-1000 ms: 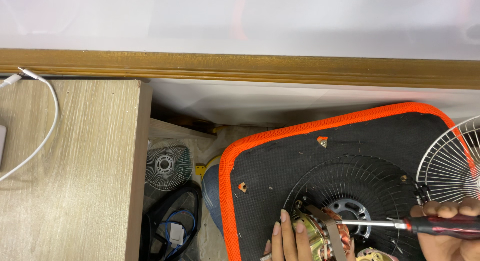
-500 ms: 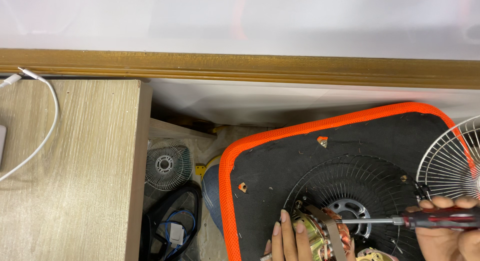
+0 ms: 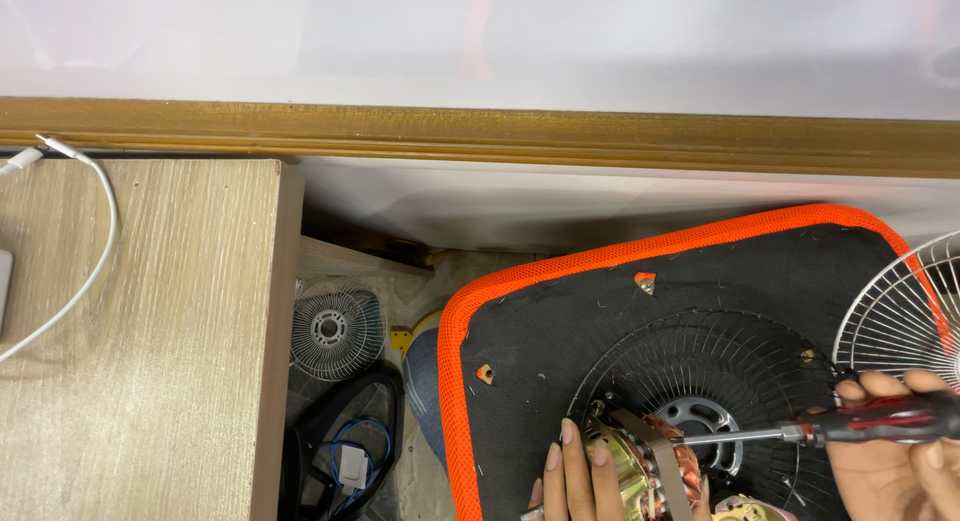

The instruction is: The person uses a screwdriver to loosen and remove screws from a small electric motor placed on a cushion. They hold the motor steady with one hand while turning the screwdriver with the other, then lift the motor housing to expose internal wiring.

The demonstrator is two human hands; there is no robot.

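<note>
- Fan motor (image 3: 650, 471): copper windings + brass-coloured housing, metal strap across it, sits at bottom edge of frame on the black fan guard (image 3: 720, 381).
- L hand (image 3: 580, 481): fingers laid flat on motor's left side, steadying it; grip loose, fingers together, not pinching anything.
- Screwdriver (image 3: 800, 434): red/black handle, shaft runs horiz., tip meets motor's upper right by the strap.
- R hand (image 3: 900, 451): right of motor, grip wrapped tight round screwdriver handle, fingers curled over the top.
- Guard lies flat under motor, on a black pad w/ orange border (image 3: 560, 271); small orange tabs on pad up-left of motor.
- White wire grille (image 3: 900, 311): up-right of motor, partly cut by frame edge, overlapping pad's right corner.
- Small fan grille (image 3: 335, 331): well left of motor, down on the floor, w/ a black bag and blue cable (image 3: 345, 451) just below it.
- Wooden counter (image 3: 140, 361): far left of motor, white cable (image 3: 85, 271) looping across it.
- Wood trim (image 3: 480, 131) runs across the wall above everything.
</note>
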